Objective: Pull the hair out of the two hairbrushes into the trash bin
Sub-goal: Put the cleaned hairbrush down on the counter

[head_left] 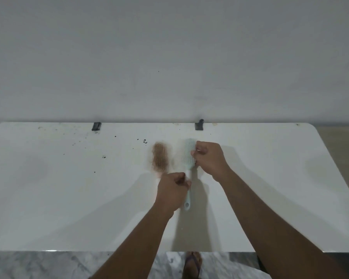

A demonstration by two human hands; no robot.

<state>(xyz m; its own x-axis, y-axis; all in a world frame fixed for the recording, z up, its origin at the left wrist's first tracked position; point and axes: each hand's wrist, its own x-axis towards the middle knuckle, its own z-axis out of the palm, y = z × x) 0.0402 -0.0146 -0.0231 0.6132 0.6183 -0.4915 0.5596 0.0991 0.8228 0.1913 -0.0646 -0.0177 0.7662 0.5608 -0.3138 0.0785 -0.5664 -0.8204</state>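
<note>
My left hand [172, 191] pins the mint brush [188, 158] by its handle on the table [69, 188]; my right hand [209, 158] pinches at its bristles. I should pull along them, slowly.

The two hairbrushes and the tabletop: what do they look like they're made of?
Mint hairbrush: likely moulded plastic, going by its uniform pastel colour, pale bristle rows and hanging hole in the handle. Brown hairbrush: body could be wood or tan plastic; it is too blurred and hair-covered to tell. Table: a smooth, glossy white surface with soft reflections, possibly laminate or plastic, speckled with dark marks.
</note>
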